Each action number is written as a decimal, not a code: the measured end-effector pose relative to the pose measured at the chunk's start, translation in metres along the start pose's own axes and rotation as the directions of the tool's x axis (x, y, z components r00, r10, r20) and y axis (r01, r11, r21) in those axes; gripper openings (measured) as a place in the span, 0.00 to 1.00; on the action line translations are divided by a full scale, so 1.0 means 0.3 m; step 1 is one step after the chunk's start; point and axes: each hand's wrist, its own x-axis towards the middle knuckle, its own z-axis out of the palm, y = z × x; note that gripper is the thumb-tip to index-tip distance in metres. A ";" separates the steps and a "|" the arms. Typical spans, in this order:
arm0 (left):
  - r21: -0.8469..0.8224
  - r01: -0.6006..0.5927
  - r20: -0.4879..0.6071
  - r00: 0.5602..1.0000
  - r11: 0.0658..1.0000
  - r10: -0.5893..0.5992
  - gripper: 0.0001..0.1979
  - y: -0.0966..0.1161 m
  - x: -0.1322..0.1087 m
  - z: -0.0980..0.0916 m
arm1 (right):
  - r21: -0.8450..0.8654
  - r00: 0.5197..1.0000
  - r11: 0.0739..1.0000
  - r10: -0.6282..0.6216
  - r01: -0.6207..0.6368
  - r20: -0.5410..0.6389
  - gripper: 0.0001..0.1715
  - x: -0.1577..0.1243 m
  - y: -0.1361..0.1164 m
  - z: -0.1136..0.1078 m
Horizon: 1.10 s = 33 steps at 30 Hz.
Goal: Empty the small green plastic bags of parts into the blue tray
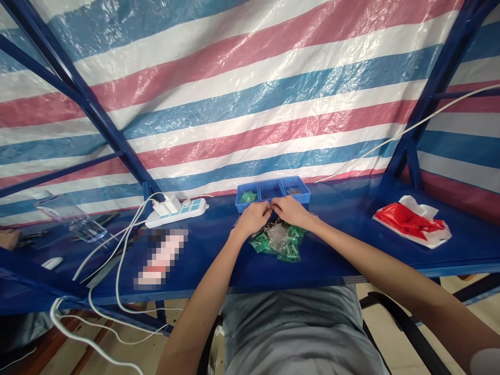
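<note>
My left hand (254, 216) and my right hand (291, 210) meet fingertip to fingertip just in front of a blue divided tray (307, 198). Fingers of both hands are pinched together; whatever lies between them is too small to make out. Below them on the blue table is a heap of small clear packets with green contents (289, 250). A clear plastic bag (278, 235) lies on top of the heap, with small dark pieces (269, 226) near the fingers. The tray's left compartment holds green items (248, 197); its middle one has a few dark bits.
A white power strip (187, 211) with plugs and white cables (123, 260) stands to the left, near a clear bottle (88, 229). At far left shows another person's hand (10, 238). A red and white plastic packet (414, 223) lies right. Blue metal posts (404, 151) frame the table.
</note>
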 end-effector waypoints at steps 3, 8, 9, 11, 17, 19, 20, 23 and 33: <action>-0.023 -0.002 -0.016 1.000 1.000 0.002 0.10 -0.001 0.001 0.001 | 0.098 0.995 0.995 -0.018 0.027 -0.097 0.11 0.011 0.018 0.001; -0.018 0.023 -0.066 0.998 1.000 -0.024 0.10 -0.003 0.003 0.004 | 0.482 0.955 0.876 0.126 0.019 -0.268 0.06 0.040 0.056 -0.004; -0.017 0.028 -0.069 0.997 0.999 -0.029 0.10 -0.003 0.003 0.004 | 0.584 0.946 0.812 0.191 -0.001 -0.263 0.05 0.047 0.062 -0.005; -0.020 0.034 -0.066 0.997 0.999 -0.036 0.10 -0.002 0.003 0.005 | 0.760 0.929 0.649 0.307 -0.044 -0.208 0.07 0.060 0.069 -0.006; -0.020 0.027 -0.071 0.997 0.999 -0.028 0.10 0.000 0.002 0.005 | 0.799 0.944 0.596 0.301 -0.075 -0.136 0.14 0.062 0.081 -0.030; -0.009 0.026 -0.071 0.997 1.000 -0.027 0.10 -0.001 0.003 0.005 | 0.655 0.976 0.753 0.180 -0.059 -0.119 0.10 0.049 0.085 -0.048; -0.005 0.026 -0.070 0.997 1.000 -0.026 0.10 -0.001 0.003 0.005 | 0.557 0.990 0.830 0.110 -0.040 -0.091 0.09 0.041 0.086 -0.057; 0.004 0.025 -0.067 0.997 1.000 -0.025 0.10 -0.003 0.003 0.006 | 0.228 0.999 0.974 -0.022 0.014 0.034 0.08 0.020 0.085 -0.072; -0.008 0.023 -0.049 0.999 1.000 -0.024 0.11 0.001 0.002 0.005 | -0.062 0.982 0.997 -0.028 0.040 0.185 0.17 0.000 0.068 -0.025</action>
